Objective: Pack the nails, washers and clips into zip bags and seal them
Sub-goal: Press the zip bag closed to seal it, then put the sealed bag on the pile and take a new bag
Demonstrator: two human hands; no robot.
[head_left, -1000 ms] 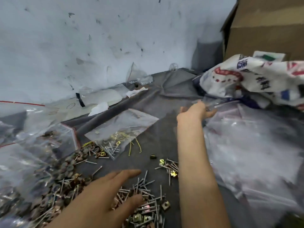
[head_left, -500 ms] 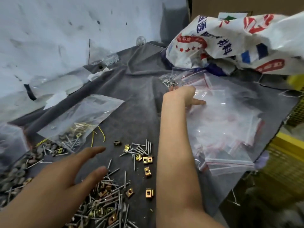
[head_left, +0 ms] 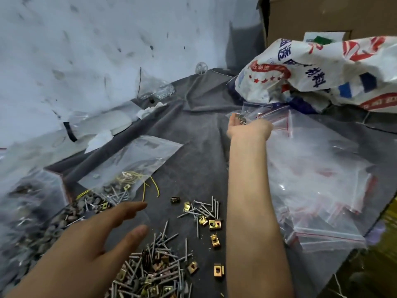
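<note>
**Large clear bag**, far left: soft crumpled plastic, dark round washers inside and spilling out of it onto the cloth.

**Left hand**: palm down, low over the tabletop. The fingers are straight and spread wide, the thumb apart, and they hold nothing. It hangs over the near heap.

**Flat zip bag**: clear and rectangular, lying on the cloth. Thin grey nails, a clip and looped yellow wire sit at its near end.

**Near heap**: grey steel nails mixed with brass-coloured folded clips, loose at the bottom edge.

**Small scatter of nails**, with square clips just beside it, left of the right forearm.

**Grey cloth**: matte and creased, covering the tabletop.

**Right hand**: the arm is stretched straight forward and the thumb is raised on the left. It holds a small zip bag, clear with a red seal strip and small metal pieces inside. The other fingers are hidden behind the hand.

**Stack of empty zip bags**: glossy, overlapping, with red strips, to the right of the forearm.

**Woven sack**: white, crumpled, with red and blue print, behind the stack.

**Cardboard box**: brown, top right.
</note>
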